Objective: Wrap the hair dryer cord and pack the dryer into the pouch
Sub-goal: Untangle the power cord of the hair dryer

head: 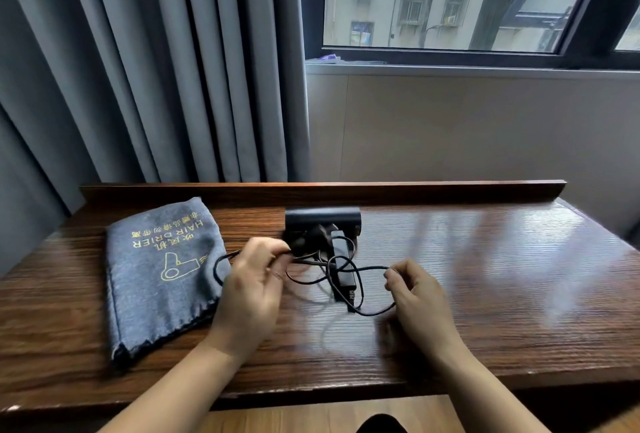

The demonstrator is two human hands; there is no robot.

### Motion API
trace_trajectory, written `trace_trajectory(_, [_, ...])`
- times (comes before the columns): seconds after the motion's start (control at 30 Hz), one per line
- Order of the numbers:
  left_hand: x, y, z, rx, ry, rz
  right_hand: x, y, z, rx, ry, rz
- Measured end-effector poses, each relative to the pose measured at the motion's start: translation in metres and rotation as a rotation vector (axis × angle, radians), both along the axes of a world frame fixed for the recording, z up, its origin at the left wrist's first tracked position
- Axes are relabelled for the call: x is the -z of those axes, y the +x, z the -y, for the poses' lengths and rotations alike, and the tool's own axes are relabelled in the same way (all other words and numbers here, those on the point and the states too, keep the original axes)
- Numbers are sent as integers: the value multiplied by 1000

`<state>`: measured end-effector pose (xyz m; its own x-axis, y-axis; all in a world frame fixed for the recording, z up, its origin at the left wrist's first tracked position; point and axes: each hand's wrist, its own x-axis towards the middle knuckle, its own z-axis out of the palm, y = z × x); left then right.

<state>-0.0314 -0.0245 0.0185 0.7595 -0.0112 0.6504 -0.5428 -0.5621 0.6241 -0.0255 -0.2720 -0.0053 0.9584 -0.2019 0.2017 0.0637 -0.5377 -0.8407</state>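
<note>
Cord-gathering is the step in hand, judging by the one head view. The left hand (pixel 251 282) pinches the black cord (pixel 360 271) between thumb and fingertips, with a loop of it hanging off to that hand's outer side over the edge of the pouch (pixel 156 280). The right hand (pixel 414 289) pinches another stretch of the same cord, so both hands are closed narrowly on it. Between the two hands the cord lies in loose, crossing loops, some draped over the handle of the hair dryer (pixel 323 221), which rests on the worktop (pixel 502 277) just beyond the hands, barrel farthest from the person. The pouch lies flat beside the left hand, its mouth hard to make out. The wrap looks barely begun: the loops are slack and tangled. The next move likely calls for drawing the slack out and laying even coils, whether around the handle or in hand, before the dryer goes toward the pouch.
</note>
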Motion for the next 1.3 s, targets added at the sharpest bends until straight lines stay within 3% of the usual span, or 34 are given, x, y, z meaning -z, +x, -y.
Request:
trace_trajectory(0.07, [-2, 9, -13, -165, -80, -82, 2, 2, 3, 13, -13, -37])
trace_trajectory(0.13, [0, 18, -22, -253, -8, -189, 2, 3, 3, 6, 57, -72])
trace_trajectory(0.23, [2, 22, -24, -308, 129, -325, 0, 4, 2, -44, 381, -159])
trace_trajectory(0.4, [8, 21, -19, -329, 142, -357, -4, 8, 8, -45, 813, -253])
trace_trajectory(0.67, [23, 32, -44, -374, 55, -348, -6, 24, 47, 177, 1389, -109])
trace_trajectory(0.77, [27, 33, -47, -307, 226, -332, -6, 24, 48, 182, 1372, -90])
trace_trajectory(0.93, [37, 29, -38, -228, 559, -345, -12, 15, 36, 11, 1248, -53])
trace_trajectory(1.3, [9, 30, 14, 257, 302, -290, -25, 3, 23, -425, 1121, -71])
